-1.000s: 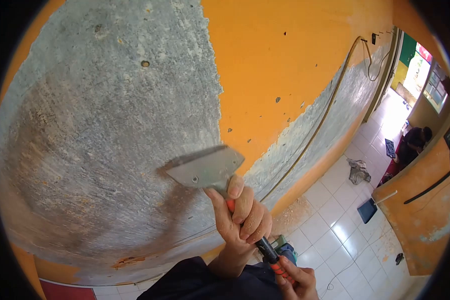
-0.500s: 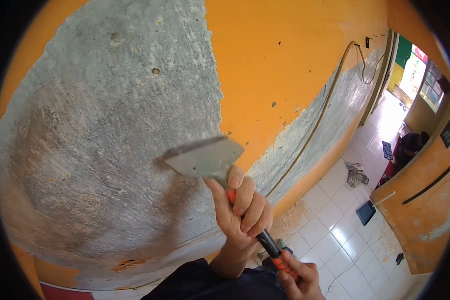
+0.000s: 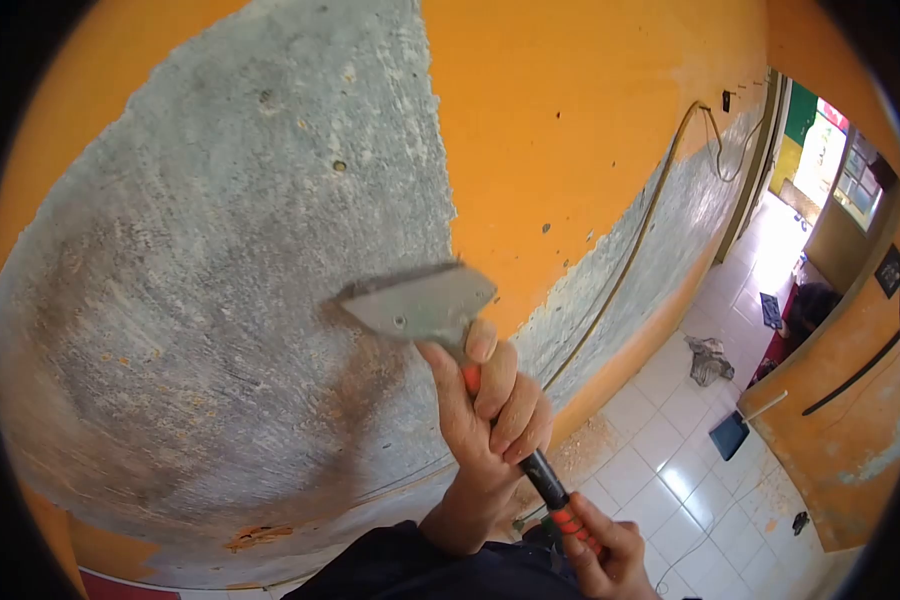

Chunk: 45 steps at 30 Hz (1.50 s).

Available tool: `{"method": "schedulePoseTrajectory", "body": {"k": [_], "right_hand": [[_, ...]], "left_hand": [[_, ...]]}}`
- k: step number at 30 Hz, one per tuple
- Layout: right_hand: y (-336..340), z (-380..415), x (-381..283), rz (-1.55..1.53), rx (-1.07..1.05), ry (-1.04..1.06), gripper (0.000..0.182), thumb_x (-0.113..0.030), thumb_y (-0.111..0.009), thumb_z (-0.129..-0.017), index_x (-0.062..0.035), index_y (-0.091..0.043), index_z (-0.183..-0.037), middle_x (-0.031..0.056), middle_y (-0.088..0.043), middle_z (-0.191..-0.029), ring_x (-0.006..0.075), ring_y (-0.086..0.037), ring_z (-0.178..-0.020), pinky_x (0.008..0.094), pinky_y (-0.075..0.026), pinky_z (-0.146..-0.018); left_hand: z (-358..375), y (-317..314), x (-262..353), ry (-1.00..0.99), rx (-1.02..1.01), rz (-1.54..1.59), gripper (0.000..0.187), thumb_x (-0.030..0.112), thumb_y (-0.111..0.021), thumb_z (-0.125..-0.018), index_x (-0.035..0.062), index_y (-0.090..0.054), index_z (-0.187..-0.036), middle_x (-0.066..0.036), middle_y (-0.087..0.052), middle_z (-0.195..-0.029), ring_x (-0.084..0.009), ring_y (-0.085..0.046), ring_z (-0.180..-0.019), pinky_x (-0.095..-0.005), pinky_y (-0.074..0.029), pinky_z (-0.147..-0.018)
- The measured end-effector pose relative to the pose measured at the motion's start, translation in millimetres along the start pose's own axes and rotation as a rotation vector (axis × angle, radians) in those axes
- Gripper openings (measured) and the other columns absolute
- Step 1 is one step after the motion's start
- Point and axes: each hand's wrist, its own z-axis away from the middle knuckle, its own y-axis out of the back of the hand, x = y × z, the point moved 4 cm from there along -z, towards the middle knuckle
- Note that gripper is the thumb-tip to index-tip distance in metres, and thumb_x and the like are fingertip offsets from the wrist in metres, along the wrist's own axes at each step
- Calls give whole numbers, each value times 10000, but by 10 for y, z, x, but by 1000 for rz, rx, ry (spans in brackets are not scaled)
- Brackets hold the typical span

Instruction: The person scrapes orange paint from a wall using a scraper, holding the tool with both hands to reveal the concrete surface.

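Observation:
A long-handled scraper [image 3: 425, 306] has its wide, dull metal blade against the wall, at the border of bare grey plaster [image 3: 240, 230] and orange paint [image 3: 560, 130]. My left hand [image 3: 498, 405] wraps round the upper handle, just below the blade, its thumb along the near side. Lower down, my right hand [image 3: 610, 550] grips the red and black end of the same handle. The blade's far edge is blurred, and its shadow falls on the plaster below.
A yellowish hose [image 3: 630, 262] hangs along the wall to the right. On the tiled floor [image 3: 660, 440] are a dustpan [image 3: 729, 435], a crumpled grey bag [image 3: 709, 361] and paint debris. A person [image 3: 815, 305] is low down near the bright doorway at the right.
The scraper and both hands have shifted slightly to the right in view. The view itself has moved a little, and both hands keep their grip.

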Motion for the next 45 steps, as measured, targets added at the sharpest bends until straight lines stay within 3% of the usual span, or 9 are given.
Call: {"method": "schedulePoseTrajectory", "body": {"k": [3, 5, 12, 20, 23, 33, 34, 41, 45], "right_hand": [[-33, 67, -26, 120, -9, 83, 439, -87, -498, -942, 11, -438, -1366, 82, -673, -849, 87, -506, -546, 231, -422, -526], [-11, 68, -11, 28, -50, -58, 441, -84, -499, -941, 9, -437, -1367, 83, -678, -871, 91, -508, -548, 238, -422, -529], [43, -27, -105, 117, -37, 62, 463, -101, -507, -937, -1, -419, -1381, 146, -665, -1132, 85, -523, -555, 233, -440, -525], [113, -51, -168, 32, -69, -10, 459, -84, -488, -951, 7, -395, -1391, 175, -626, -1200, 86, -529, -596, 233, -448, -562], [203, -196, -232, 53, -91, -100, 464, -78, -489, -946, 22, -391, -1388, 180, -626, -1197, 88, -535, -627, 232, -446, -591], [302, -212, -315, 179, -113, -14, 444, -76, -485, -937, 46, -417, -1358, 198, -616, -1206, 108, -558, -646, 241, -452, -601], [308, -191, -312, 149, -132, -91, 449, -64, -488, -933, 43, -412, -1362, 196, -615, -1209, 102, -557, -634, 240, -451, -595], [357, -330, -418, 129, -133, 12, 460, -43, -501, -929, 7, -409, -1376, 180, -624, -1202, 64, -485, -575, 227, -419, -531], [386, -413, -442, 172, -122, 66, 440, -45, -501, -933, 17, -422, -1362, 172, -630, -1194, 90, -554, -646, 241, -461, -584]], "left_hand": [[136, 34, 7, -10, 47, 22, 460, 470, -296, -1001, 32, -432, -1042, 15, -341, -605, -42, -295, -344, -185, -298, -259], [19, 6, -6, -12, 26, 52, 466, 473, -298, -1000, 29, -433, -1046, 15, -341, -610, -43, -295, -345, -191, -298, -256], [-41, -77, -28, -7, -6, 58, 447, 463, -301, -1003, 35, -430, -1021, 15, -338, -604, -50, -298, -348, -189, -302, -264], [-163, -154, -73, -34, -58, 57, 445, 457, -298, -1006, 31, -423, -1037, 16, -335, -601, -51, -308, -361, -184, -315, -276], [-384, -252, -100, -31, -52, 23, 445, 455, -289, -1008, 32, -422, -1044, 22, -335, -598, -48, -312, -360, -187, -320, -277], [-321, -228, -164, -67, -38, 77, 458, 465, -279, -1005, 34, -432, -1032, 17, -343, -596, -52, -325, -361, -184, -315, -271], [-336, -211, -168, -61, -67, 80, 454, 459, -281, -1007, 32, -432, -1030, 15, -345, -597, -54, -325, -362, -184, -316, -272], [-475, -299, -185, -67, -141, 78, 452, 453, -297, -1007, 24, -433, -1040, 13, -346, -600, -55, -324, -363, -191, -321, -274], [-506, -305, -182, -77, -113, 97, 453, 458, -304, -1005, 25, -435, -1032, 8, -351, -608, -57, -340, -369, -187, -335, -277]]}}
